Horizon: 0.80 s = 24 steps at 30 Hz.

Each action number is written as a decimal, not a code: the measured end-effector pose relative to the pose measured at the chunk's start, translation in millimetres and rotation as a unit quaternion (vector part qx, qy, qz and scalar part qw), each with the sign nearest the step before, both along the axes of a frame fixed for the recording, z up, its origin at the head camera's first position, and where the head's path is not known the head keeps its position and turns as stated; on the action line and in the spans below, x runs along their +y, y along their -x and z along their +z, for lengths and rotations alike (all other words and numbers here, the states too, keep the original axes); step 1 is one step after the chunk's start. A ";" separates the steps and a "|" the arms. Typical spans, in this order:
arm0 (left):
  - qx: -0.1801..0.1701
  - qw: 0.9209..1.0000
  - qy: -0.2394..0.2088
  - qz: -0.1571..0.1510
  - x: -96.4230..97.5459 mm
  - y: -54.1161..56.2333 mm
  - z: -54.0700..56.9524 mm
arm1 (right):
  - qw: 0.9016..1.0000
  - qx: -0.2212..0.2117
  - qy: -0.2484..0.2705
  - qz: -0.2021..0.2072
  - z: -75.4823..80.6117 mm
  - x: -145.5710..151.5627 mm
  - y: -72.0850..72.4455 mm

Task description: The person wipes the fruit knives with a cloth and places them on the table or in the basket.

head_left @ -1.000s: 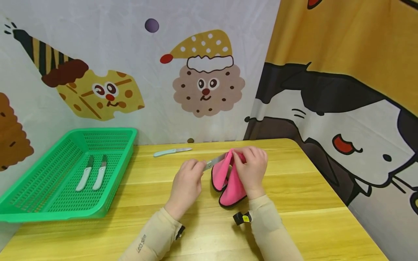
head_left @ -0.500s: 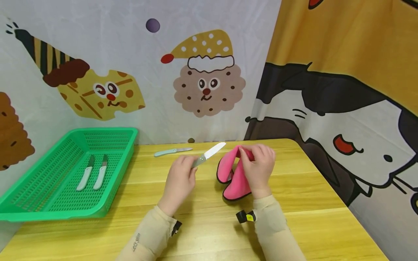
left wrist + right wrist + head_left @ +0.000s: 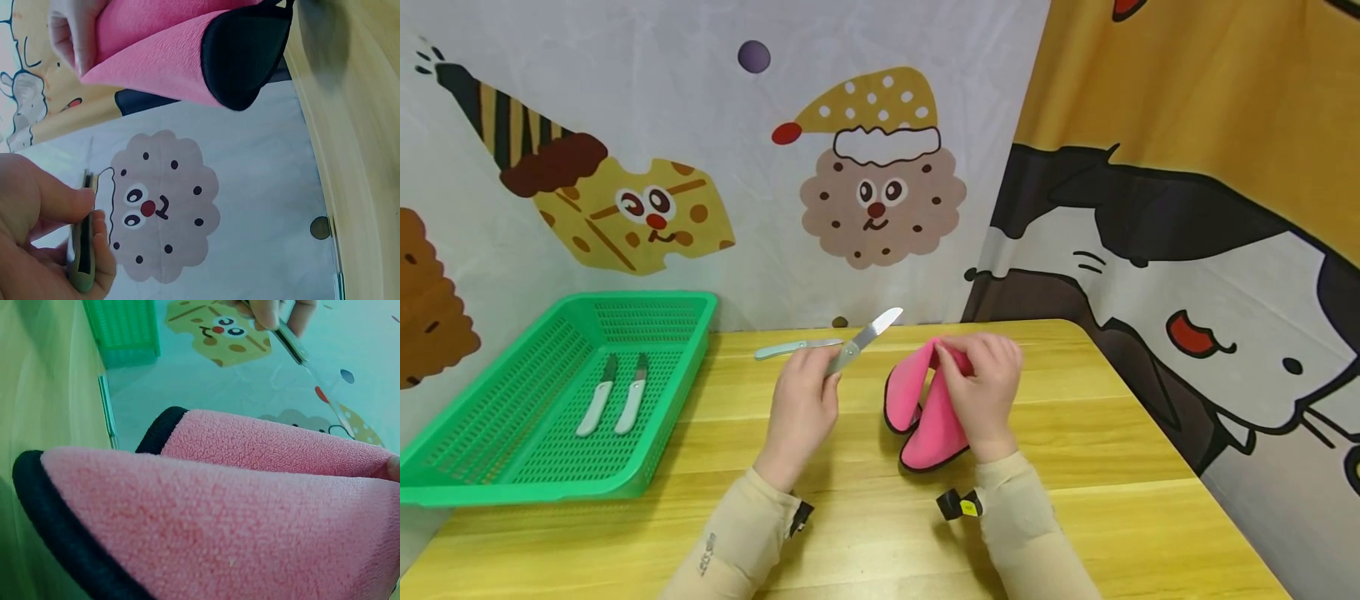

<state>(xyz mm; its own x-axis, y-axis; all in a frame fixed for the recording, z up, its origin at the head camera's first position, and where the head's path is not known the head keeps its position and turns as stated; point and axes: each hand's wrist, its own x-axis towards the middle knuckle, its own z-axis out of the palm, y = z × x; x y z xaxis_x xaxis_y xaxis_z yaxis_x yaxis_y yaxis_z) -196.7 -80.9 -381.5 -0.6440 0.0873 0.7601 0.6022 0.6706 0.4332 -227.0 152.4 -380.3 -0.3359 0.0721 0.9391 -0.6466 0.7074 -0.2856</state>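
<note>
My left hand [image 3: 799,408] grips a folding knife [image 3: 867,338] by its pale green handle, with the blade unfolded and pointing up to the right. In the left wrist view the thumb presses on that handle [image 3: 82,253], seen end-on. To the right, my right hand [image 3: 988,387] pinches the top of a folded pink fleece cloth [image 3: 934,435] with black edging. Its two halves hang open above the table, and the right wrist view shows the fuzzy pink cloth [image 3: 225,519] up close. Knife and cloth are apart.
Another pale green knife [image 3: 797,347] lies at the table's back edge, behind the left hand. On the left stands a green basket [image 3: 658,454] holding two white-handled knives [image 3: 597,400]. A printed curtain [image 3: 700,100] hangs directly behind the wooden table [image 3: 1097,467].
The knife blade has come out from the cloth's fold. My left hand has moved left with the knife and tilted it upward. My right hand still pinches the cloth.
</note>
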 end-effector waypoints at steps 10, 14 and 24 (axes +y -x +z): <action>0.048 0.999 0.007 0.003 7.3 0.7 -5.6 | 0.999 0.010 -0.030 0.029 -4.8 -16.1 -1.8; 0.048 0.999 0.016 -0.001 11.6 -1.3 -7.8 | 0.998 0.011 -0.039 0.038 -6.4 -21.5 -2.2; 0.040 0.998 0.042 -0.008 18.9 -3.4 -11.3 | 0.997 0.005 -0.062 0.051 -10.1 -31.2 -6.0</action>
<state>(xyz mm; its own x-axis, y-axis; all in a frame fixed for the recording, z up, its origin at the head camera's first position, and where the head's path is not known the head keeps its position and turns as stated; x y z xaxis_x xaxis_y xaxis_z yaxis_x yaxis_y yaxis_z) -193.4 -62.0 -392.8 -0.5800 0.1616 0.7984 0.6428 0.6929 0.3267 -221.1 121.2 -390.4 -0.3256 -0.0796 0.9422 -0.7194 0.6675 -0.1923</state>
